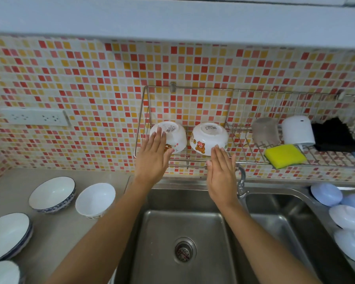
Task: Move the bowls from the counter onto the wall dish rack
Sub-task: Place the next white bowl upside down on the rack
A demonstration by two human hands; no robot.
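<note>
Two white bowls with bear prints lie upside down on the wire wall dish rack (193, 160). My left hand (152, 158) rests flat, fingers apart, on the side of the left bear bowl (172, 134). My right hand (221, 177) is open just below the right bear bowl (208, 138), fingertips at its rim. On the counter at the left stand a blue-rimmed bowl (52, 194), a plain white bowl (94, 199), a stack of shallow bowls (7, 236) and another white bowl (2, 272) at the bottom corner.
The rack's right part carries a grey cup (265, 133), a white cup (297, 130), a yellow sponge (285, 155) and a black cloth (336, 136). A steel double sink (172, 222) with a faucet (241, 181) lies below. Pale lids (344, 218) are stacked at the right.
</note>
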